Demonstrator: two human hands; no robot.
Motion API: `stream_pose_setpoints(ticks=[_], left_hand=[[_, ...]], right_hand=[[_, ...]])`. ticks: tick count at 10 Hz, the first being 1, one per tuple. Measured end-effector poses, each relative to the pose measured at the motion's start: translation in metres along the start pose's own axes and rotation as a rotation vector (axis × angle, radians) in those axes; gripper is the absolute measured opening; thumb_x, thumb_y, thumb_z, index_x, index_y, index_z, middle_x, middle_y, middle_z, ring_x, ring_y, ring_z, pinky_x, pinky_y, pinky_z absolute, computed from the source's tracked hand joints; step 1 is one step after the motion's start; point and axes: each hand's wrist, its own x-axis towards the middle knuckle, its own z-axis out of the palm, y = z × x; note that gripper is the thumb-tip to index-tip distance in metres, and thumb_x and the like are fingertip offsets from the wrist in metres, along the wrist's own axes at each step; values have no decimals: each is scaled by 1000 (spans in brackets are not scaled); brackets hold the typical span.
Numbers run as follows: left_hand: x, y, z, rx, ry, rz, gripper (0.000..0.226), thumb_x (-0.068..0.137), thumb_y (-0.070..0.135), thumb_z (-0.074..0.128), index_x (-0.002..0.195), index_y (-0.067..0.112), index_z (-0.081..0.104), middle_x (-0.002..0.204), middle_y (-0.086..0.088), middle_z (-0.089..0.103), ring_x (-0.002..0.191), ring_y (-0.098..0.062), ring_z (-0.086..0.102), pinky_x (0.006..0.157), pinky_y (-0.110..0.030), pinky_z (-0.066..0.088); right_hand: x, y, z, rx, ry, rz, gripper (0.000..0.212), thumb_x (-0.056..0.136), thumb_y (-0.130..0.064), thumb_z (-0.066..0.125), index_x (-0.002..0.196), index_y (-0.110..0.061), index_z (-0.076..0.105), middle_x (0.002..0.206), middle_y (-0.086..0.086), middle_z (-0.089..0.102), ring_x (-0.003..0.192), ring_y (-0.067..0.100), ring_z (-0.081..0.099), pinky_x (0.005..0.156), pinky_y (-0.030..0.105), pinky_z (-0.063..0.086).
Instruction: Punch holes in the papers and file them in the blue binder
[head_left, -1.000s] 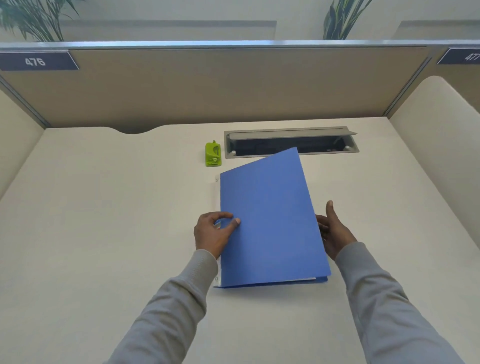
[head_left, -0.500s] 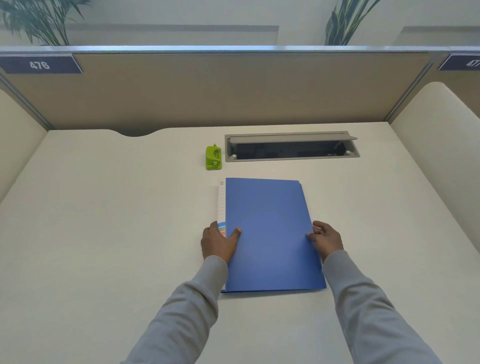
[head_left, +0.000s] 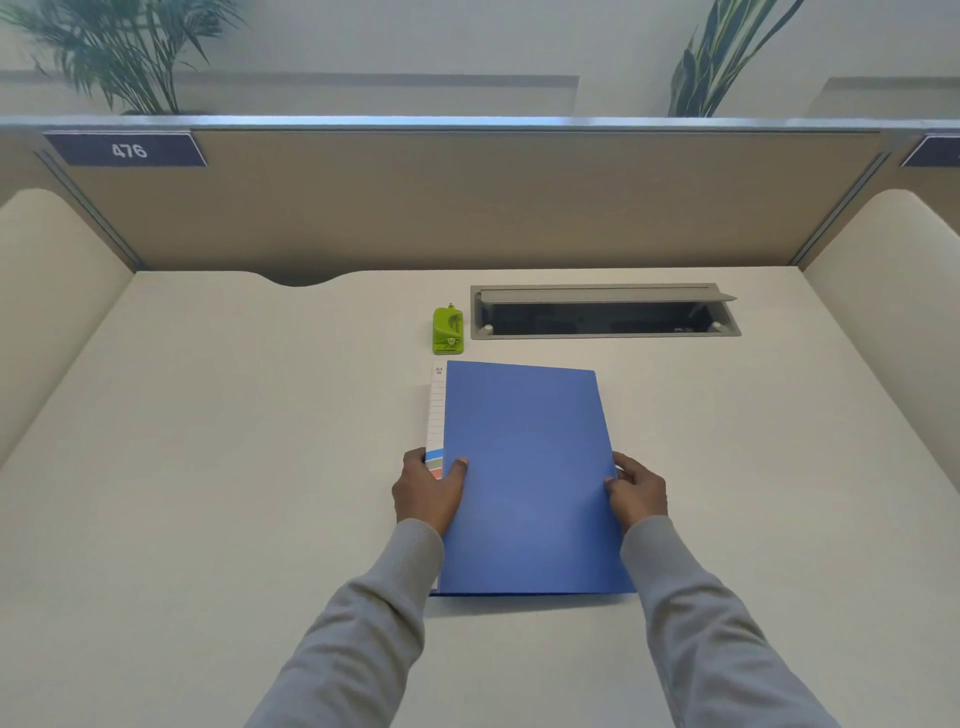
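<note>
The desk was a pale, cubicle-walled surface with a grey cable tray sunk into its far side. In the middle of it, near the person, lay the blue binder, flat and with its cover shut. A white lined strip, probably the spine label or the edge of an index sheet, showed along its left side. No loose papers were visible anywhere on the desk, so they were most likely already inside; whether they had been punched could not be told with the cover down.

The left hand gripped the binder's left edge, thumb on top of the cover and fingers wrapped under the strip. The right hand pinched the right edge of the cover, thumb on top.

The green hole punch stood apart, just beyond the binder's far left corner and beside the tray, with nothing in it.

Judging from this, the filing looked done or nearly so. All that seemed left was squaring the binder up or setting it aside.
</note>
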Motion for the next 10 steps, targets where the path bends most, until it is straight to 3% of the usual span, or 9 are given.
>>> stream_pose_setpoints(ticks=[1, 3, 4, 5, 7, 9, 10], left_hand=[[7, -4, -13, 13, 12, 7, 52, 92, 36, 69, 134, 10, 52, 114, -7, 65, 93, -23, 56, 85, -30, 45], [15, -12, -26, 75, 33, 39, 41, 92, 35, 69, 123, 10, 58, 116, -10, 68, 97, -27, 61, 86, -30, 45], [21, -17, -27, 138, 30, 67, 42, 91, 41, 67, 121, 11, 61, 116, -13, 66, 102, -31, 63, 91, -35, 49], [24, -20, -28, 190, 23, 54, 50, 91, 46, 65, 127, 11, 59, 121, -14, 63, 108, -34, 61, 97, -41, 49], [28, -22, -28, 201, 14, 53, 55, 92, 47, 64, 130, 9, 57, 123, -16, 62, 113, -36, 59, 101, -42, 47], [31, -23, -33, 160, -19, 62, 50, 87, 51, 69, 122, 16, 62, 118, -11, 65, 110, -33, 62, 100, -41, 49], [32, -20, -38, 119, 16, 73, 66, 86, 52, 71, 137, 14, 55, 131, -11, 60, 118, -32, 60, 105, -41, 47]], right_hand=[[-4, -9, 14, -58, -34, -37, 50, 90, -1, 47, 129, -24, 66, 105, 3, 72, 94, 30, 61, 86, 31, 47], [-10, -11, 37, -241, -37, -84, 43, 91, -2, 50, 130, -14, 64, 119, 12, 70, 91, 30, 56, 80, 27, 42], [-4, -10, 46, -369, 15, -101, 39, 90, -9, 55, 127, -11, 66, 128, 19, 60, 105, 39, 57, 89, 37, 50], [-3, -11, 49, -524, 27, -57, 42, 91, -20, 56, 132, -18, 62, 135, 17, 48, 121, 44, 48, 98, 46, 49], [-1, -10, 49, -612, 2, -99, 43, 94, -26, 59, 134, -10, 59, 133, 18, 48, 121, 43, 50, 98, 44, 48], [0, -11, 42, -561, -39, -143, 46, 95, -27, 61, 134, -4, 55, 140, 21, 44, 127, 43, 48, 108, 42, 40], [-2, -24, 35, -486, -8, -165, 48, 94, -25, 63, 137, -7, 55, 142, 20, 46, 129, 40, 49, 109, 40, 39]])
